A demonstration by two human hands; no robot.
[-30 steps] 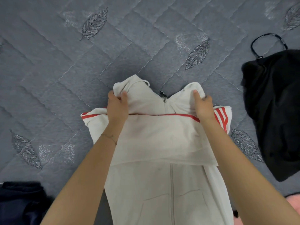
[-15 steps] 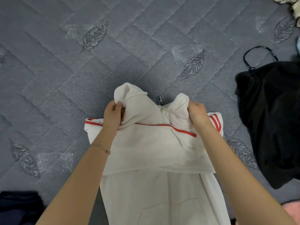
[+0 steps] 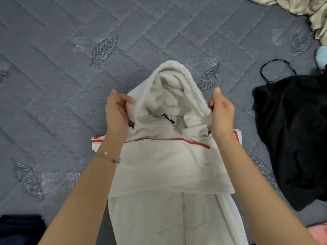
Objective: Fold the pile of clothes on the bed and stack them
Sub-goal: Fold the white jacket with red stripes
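On the grey quilted bed cover (image 3: pixel 53 89), seen from the head camera, a white zip hoodie (image 3: pixel 169 168) lies front side up in the middle, its hem toward the person. A sleeve is folded flat across the chest, with a red stripe (image 3: pixel 196 144) along its upper edge. The hood (image 3: pixel 174 85) is raised off the cover with its opening toward the camera, so the fleecy inside shows, and a black zip pull (image 3: pixel 169 118) hangs at the collar.

The left hand (image 3: pixel 116 112) pinches the left edge of the hood between thumb and curled fingers. The right hand (image 3: pixel 222 114) pinches the right edge in the same way, its thumb pointing up. Both hands are held apart with the hood stretched between them. A thin bracelet (image 3: pixel 109 157) sits on the left wrist.

A black garment (image 3: pixel 292 138) lies crumpled to the right, just beside the hoodie, with a black cord loop (image 3: pixel 276 68) at its far edge. Dark navy clothes (image 3: pixel 19 228) sit at the lower left corner, something pink (image 3: pixel 318 234) at the lower right, and beige fabric (image 3: pixel 300 7) is bunched at the top right.
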